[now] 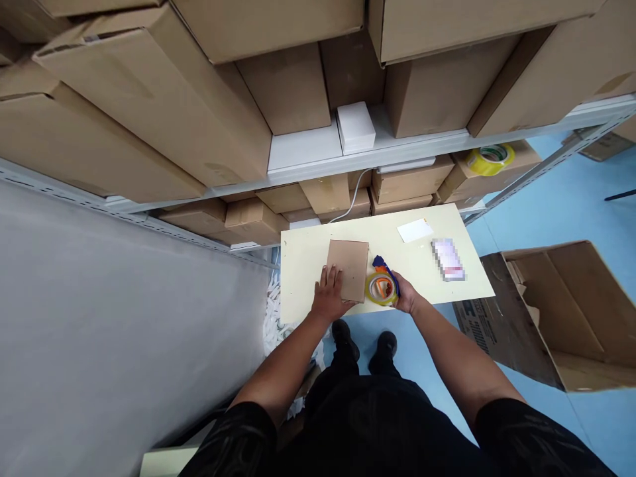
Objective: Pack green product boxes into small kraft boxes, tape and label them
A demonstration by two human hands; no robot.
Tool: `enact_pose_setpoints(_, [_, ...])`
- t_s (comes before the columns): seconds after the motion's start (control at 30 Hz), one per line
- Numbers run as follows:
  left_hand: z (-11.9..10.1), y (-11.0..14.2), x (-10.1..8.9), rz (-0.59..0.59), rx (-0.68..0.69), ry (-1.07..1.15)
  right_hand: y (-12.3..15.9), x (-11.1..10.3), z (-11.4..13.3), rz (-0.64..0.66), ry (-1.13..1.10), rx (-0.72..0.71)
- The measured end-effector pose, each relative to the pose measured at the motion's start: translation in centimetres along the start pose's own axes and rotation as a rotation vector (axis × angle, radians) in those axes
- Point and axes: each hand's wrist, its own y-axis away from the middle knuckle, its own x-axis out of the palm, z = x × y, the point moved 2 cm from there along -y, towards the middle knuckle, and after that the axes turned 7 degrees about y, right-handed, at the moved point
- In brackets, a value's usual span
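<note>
A small brown cardboard box (350, 268) lies on the pale table. My left hand (330, 295) rests on its left near part, with the fingers spread flat on the top face and the thumb along the near edge. In my right hand (406, 293) is a tape dispenser (382, 281), blue and orange with a roll of clear yellowish tape on it. It is just right of the box, its blue head pointing away from me. The right fingers are partly hidden behind the dispenser.
On the table (303, 278) lie a white card (415, 230) and a blurred phone (448, 259). Shelves (308, 149) behind carry many cartons, a white box (356, 126) and a yellow tape roll (491, 159). An open carton (571, 311) stands on the floor at right; a wall (124, 318) borders the left.
</note>
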Motion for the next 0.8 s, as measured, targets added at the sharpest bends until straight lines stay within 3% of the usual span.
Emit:
enact_pose_setpoints(0.23, [-0.8, -0.2, 0.5, -0.018, -0.051, 0.018, 4.8, -1.7, -9.4, 0.087, -0.078, 0.136])
enact_pose_setpoints(0.33, [-1.5, -0.5, 0.7, -0.009, -0.089, 0.027, 5.7, -1.0, -12.7, 0.108, -0.189, 0.151])
enact_pose_setpoints(0.4, [-2.3, -0.7, 0.8, -0.024, -0.129, 0.064, 5.4, 0.1, -13.6, 0.111, -0.230, 0.161])
enact_pose_setpoints(0.57, [-4.6, -0.3, 1.2, -0.125, -0.142, 0.184, 3.1, 1.6, -11.1, 0.042, -0.304, 0.084])
enact_pose_setpoints(0.67, [-5.0, 0.6, 0.8, -0.069, -0.090, 0.154, 1.5, 0.7, -7.2, -0.010, -0.303, 0.016])
enact_pose_setpoints(0.8, [-2.7, 0.4, -1.1, 0.041, -0.004, 0.043, -0.4, -1.0, -0.5, -0.040, -0.068, 0.052])
